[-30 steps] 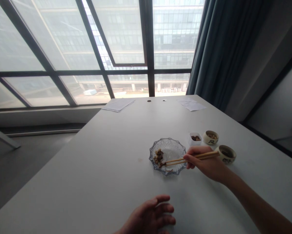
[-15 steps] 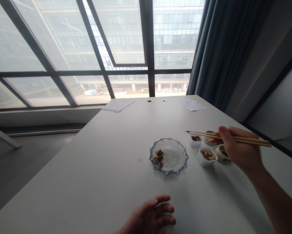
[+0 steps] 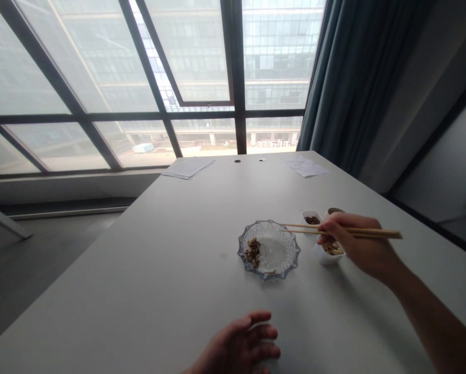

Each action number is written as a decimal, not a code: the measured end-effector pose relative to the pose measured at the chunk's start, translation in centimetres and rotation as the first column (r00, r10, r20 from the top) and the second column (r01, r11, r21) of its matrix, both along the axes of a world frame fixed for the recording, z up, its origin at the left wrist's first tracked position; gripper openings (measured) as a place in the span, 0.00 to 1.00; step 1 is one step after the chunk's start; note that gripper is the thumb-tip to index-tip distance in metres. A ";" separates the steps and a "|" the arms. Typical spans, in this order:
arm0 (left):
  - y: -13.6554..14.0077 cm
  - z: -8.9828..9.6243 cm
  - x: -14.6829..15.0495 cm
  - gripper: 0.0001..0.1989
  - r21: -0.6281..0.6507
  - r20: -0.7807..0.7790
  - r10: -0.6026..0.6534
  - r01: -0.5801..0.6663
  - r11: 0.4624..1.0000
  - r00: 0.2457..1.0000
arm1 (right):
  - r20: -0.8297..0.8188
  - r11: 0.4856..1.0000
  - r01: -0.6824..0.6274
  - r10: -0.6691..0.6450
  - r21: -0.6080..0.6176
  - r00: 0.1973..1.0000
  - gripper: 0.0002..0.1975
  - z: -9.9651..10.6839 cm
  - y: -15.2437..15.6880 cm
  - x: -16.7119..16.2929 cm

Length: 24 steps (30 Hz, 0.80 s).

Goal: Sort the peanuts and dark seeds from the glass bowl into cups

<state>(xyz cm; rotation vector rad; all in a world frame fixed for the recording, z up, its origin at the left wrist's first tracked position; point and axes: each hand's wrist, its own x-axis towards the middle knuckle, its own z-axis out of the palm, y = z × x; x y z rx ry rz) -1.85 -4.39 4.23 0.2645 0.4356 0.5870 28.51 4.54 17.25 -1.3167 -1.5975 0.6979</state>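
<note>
A pair of wooden chopsticks (image 3: 357, 232) is held in my right hand (image 3: 357, 244), with the tips above the right rim of a clear scalloped glass plate (image 3: 270, 224). Brown dried pieces (image 3: 252, 252) lie in a small heap on the plate's left side. Just beyond and below my right hand stand a white tub of dark brown bits (image 3: 312, 220) and a white tub of pale tan pieces (image 3: 330, 258), the latter partly covered by the fingers. My left hand (image 3: 243, 343) rests near the table's front with its fingers apart, holding nothing.
Behind my right hand shows the rim of a round pot (image 3: 336, 211), mostly hidden. Papers lie at the far left (image 3: 189, 168) and far right (image 3: 305, 166) of the white table (image 3: 159, 270). Tall windows and a dark blue curtain (image 3: 340, 78) stand behind it.
My right hand has moved left with the chopsticks, bringing their tips from above the tubs to the plate's edge. It now hides a second pot. My left hand stays put.
</note>
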 end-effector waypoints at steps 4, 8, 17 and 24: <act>0.0 -0.2 0.0 0.17 0.001 -0.013 -0.003 0.003 1.000 1.000 | 0.027 0.965 -0.229 0.235 -0.127 0.972 0.16 -1.3 -0.5 -2.5; -0.1 -0.3 -0.1 0.16 0.005 -0.033 0.005 -0.005 1.000 0.999 | 0.037 0.943 -0.303 0.311 -0.137 0.950 0.17 -2.6 -0.7 -4.4; 0.1 -0.5 -0.1 0.16 0.003 -0.042 0.007 -0.007 1.000 0.999 | -0.094 0.955 -0.269 0.258 -0.126 0.961 0.21 -5.0 -0.4 -5.0; 0.1 -0.1 0.0 0.16 -0.004 -0.020 -0.010 0.010 1.000 1.000 | -0.201 0.986 -0.124 0.100 -0.109 0.974 0.23 -3.5 -0.2 -4.4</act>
